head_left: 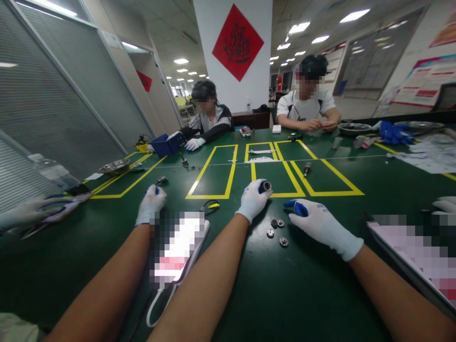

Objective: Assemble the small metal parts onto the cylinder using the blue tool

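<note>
My left hand (253, 200), in a white glove with a blue palm, is closed around a short metal cylinder (267, 186) whose hollow round end faces up toward me. To its right, my right hand (317, 222), gloved the same way, is held over the table with thumb and forefinger apart; I see nothing between them. Between and below the two hands lie several small round parts: a metal disc (284, 242), another disc (270, 233), a third disc (280, 223), and a dark ring (274, 223) beside that one.
A phone (181, 247) with a white cable lies left of my left forearm. Beyond it a co-worker's gloved hand (151, 204) holds a metal part (162, 180). Another metal part (307, 169) lies within yellow tape lines. Two people sit opposite, near a blue bin (167, 145).
</note>
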Available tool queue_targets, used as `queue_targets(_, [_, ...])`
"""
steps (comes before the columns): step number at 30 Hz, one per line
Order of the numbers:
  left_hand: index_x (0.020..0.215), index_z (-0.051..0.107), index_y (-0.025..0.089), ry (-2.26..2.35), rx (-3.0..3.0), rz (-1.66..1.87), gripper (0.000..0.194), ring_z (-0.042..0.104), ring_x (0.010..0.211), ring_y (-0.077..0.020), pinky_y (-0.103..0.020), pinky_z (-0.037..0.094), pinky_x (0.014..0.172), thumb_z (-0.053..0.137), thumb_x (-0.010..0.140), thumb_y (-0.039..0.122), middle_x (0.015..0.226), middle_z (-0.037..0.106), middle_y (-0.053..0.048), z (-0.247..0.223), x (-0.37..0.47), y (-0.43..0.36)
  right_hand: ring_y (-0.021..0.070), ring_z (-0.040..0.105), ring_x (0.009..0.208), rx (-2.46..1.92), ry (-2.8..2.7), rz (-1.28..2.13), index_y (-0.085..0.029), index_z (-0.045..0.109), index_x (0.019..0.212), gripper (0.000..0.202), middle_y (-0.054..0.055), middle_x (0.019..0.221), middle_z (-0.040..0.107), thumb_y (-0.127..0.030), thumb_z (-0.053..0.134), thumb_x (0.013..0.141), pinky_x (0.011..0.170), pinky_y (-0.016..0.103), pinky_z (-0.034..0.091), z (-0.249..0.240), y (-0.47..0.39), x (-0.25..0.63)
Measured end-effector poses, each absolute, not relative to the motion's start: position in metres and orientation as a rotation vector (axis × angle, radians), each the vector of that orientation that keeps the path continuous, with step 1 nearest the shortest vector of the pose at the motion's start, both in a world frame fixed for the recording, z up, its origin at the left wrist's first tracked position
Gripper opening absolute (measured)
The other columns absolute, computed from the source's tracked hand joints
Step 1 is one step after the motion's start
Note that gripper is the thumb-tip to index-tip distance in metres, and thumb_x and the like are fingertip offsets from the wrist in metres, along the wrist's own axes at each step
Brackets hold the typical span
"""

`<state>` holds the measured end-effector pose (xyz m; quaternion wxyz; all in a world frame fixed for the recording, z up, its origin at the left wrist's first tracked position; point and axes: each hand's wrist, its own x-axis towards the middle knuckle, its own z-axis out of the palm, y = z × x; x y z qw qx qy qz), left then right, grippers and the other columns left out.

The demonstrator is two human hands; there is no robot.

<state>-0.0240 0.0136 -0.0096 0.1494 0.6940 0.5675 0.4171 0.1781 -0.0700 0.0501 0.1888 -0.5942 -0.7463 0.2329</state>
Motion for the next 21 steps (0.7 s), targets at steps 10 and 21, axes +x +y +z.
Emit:
queue_targets(10, [0.123,0.067,0.022,1.635,1.989,1.198,0.040,0.066,0.115,-0.0230,-0.037,0.049,0.106,0.073,0.085,0.034,0.124,0.071,-0.008,-0.011,-0.024,0.014,0.0208,0.067,0.083,-1.671,-2.111,0.565,-0.020,0.070,0.092,0.018,0.006,0.092,0.074,-0.033,0.059,0.087,0.077,0.031,0.049,0.047,-0.070,0.179])
queue_targets(21, [0.121,0.068,0.022,1.648,2.008,1.197,0.038,0.066,0.113,-0.0234,-0.037,0.050,0.103,0.073,0.085,0.034,0.123,0.072,-0.008,-0.010,-0.024,0.014,0.0237,0.068,0.099,-1.548,-2.209,0.598,-0.020,0.069,0.106,0.026,0.008,0.107,0.073,-0.036,0.067,0.086,0.089,0.033,0.051,0.047,-0.078,0.171])
